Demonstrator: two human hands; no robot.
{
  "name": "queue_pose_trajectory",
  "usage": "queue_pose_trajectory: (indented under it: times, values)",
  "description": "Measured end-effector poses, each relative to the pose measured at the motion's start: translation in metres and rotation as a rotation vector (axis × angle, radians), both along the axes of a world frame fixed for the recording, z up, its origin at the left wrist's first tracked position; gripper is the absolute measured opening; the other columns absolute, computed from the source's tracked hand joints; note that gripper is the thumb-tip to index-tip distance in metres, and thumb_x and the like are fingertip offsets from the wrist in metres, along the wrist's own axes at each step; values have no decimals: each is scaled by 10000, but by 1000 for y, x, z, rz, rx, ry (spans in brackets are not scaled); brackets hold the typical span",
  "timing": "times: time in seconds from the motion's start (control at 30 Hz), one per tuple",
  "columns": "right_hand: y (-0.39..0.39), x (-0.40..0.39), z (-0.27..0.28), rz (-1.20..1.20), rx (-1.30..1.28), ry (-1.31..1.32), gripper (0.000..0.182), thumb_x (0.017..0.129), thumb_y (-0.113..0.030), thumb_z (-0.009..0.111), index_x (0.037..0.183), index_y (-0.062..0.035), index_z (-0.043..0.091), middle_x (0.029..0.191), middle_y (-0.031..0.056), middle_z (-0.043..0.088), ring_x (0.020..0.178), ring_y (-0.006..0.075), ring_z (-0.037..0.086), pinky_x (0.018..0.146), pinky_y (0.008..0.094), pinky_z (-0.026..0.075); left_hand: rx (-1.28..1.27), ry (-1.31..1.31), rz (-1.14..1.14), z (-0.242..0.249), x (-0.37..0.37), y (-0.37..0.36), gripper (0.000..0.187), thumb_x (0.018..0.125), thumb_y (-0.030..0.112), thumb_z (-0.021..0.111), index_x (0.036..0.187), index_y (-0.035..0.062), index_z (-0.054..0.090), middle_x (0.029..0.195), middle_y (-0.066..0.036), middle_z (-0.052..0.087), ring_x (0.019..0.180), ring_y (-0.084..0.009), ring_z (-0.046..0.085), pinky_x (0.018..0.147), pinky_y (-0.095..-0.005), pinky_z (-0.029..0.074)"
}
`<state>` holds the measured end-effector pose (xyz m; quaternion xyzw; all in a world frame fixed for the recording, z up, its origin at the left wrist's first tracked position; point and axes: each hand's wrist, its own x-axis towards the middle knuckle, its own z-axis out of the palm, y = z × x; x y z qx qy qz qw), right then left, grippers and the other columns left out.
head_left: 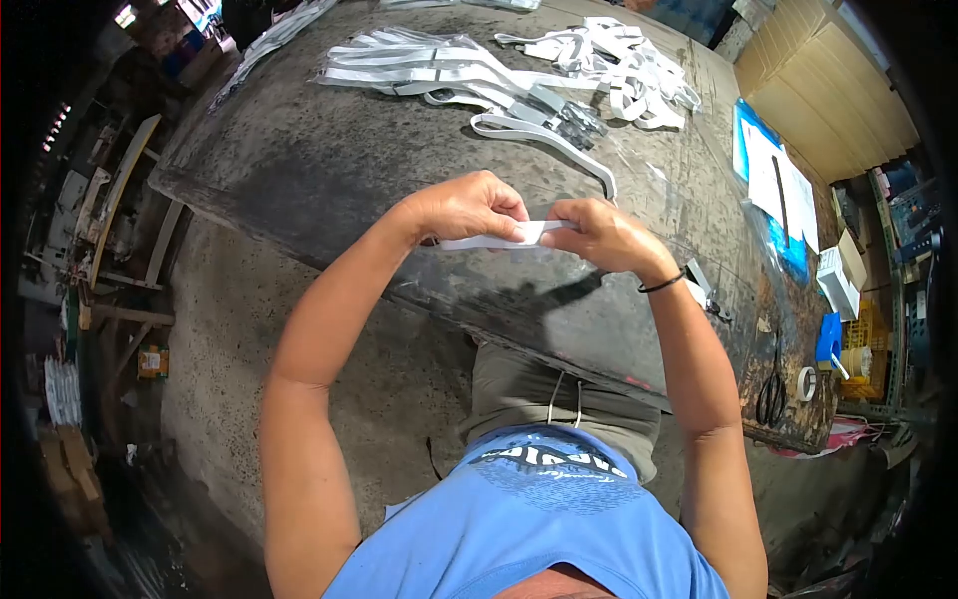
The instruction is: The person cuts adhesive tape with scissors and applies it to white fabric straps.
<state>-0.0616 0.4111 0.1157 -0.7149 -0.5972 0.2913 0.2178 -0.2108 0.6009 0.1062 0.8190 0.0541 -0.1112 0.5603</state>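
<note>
A white strap (477,243) is stretched between my two hands above the near edge of the dark worktable (299,150). My left hand (474,207) pinches it with thumb and fingers. Close beside it, my right hand (604,234) grips the same strap, fingers curled over it. A small paler patch on the strap shows between my fingertips; I cannot make out what it is. Beyond my hands, a bundle of white straps (409,62) lies with dark buckle-like ends, and one loose strap (544,135) curves toward my right hand.
A tangled heap of white straps (639,75) lies at the back. On the right are papers on a blue folder (783,190), scissors (771,394), a tape roll (807,383), a small white box (838,283) and a large cardboard box (828,85). Shelving (120,220) stands left.
</note>
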Motion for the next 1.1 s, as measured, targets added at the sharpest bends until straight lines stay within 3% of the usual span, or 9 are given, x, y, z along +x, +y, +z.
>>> queue_pose_trajectory:
  times: [0.17, 0.27, 0.3, 0.43, 0.53, 0.67, 0.73, 0.83, 1.1]
  values:
    - [-10, 12, 1, -47, -128, 87, 315, 909, -338, 592, 979, -37, 652, 904, 188, 644, 839, 339, 621, 737, 423, 467, 58, 53, 16, -7, -4, 10, 232, 777, 173, 710, 945, 13, 705, 838, -41, 692, 759, -114, 598, 714, -264, 469]
    - [-3, 5, -2, -34, -23, -2, 301, 917, -327, 584, 972, -39, 653, 880, 182, 648, 832, 339, 622, 741, 426, 471, 171, 28, -31, -4, 0, 3, 228, 789, 188, 703, 936, 13, 705, 830, -36, 687, 760, -111, 600, 696, -263, 466]
    - [1, 5, -29, -39, 144, 61, 270, 930, -290, 586, 880, -26, 612, 657, 99, 531, 613, 196, 502, 599, 347, 419, 162, 27, -67, -7, 3, 1, 228, 789, 188, 703, 936, 13, 705, 830, -36, 687, 760, -111, 600, 696, -263, 466]
    - [15, -15, -56, -51, 219, 89, 286, 910, -300, 601, 968, -23, 646, 836, 193, 619, 830, 345, 613, 725, 427, 466, 86, 107, 10, -13, -7, 8, 266, 808, 235, 708, 908, -11, 692, 799, -39, 668, 735, -95, 577, 678, -255, 453]
    - [-5, -14, -67, -158, 287, -346, 311, 877, -309, 636, 1068, -65, 641, 1064, 169, 611, 982, 360, 590, 813, 442, 477, 146, 152, 22, -22, -23, 23, 215, 791, 180, 709, 897, -5, 690, 797, -31, 667, 733, -99, 580, 686, -255, 452]
    - [-72, 45, -112, -461, 571, -432, 380, 764, -198, 740, 1100, -67, 622, 1124, 165, 589, 1053, 363, 551, 864, 456, 452, 163, 300, 83, -33, -35, 37, 193, 781, 157, 706, 893, 1, 687, 795, -30, 666, 734, -103, 582, 696, -261, 453]
    - [-111, 56, -124, -554, 464, -501, 407, 750, -178, 746, 1116, -73, 603, 1149, 154, 572, 1087, 363, 524, 895, 458, 431, 260, 347, 82, -36, -34, 42, 177, 780, 139, 700, 890, 1, 683, 791, -32, 664, 734, -109, 583, 707, -266, 453]
    - [-142, 57, -147, -548, 394, -579, 385, 763, -114, 732, 1122, -69, 598, 1061, 137, 583, 1010, 342, 545, 858, 426, 432, 235, 377, 113, -48, -33, 50, 159, 777, 129, 693, 868, 0, 674, 774, -30, 650, 733, -112, 574, 703, -275, 448]
    - [-140, 59, -140, -679, 171, -544, 295, 777, -93, 713, 1049, -139, 609, 945, 99, 558, 918, 318, 533, 802, 431, 417, 229, 437, 13, -55, -31, 65, 249, 789, 192, 689, 938, -6, 669, 829, -84, 675, 792, -164, 610, 722, -319, 466]
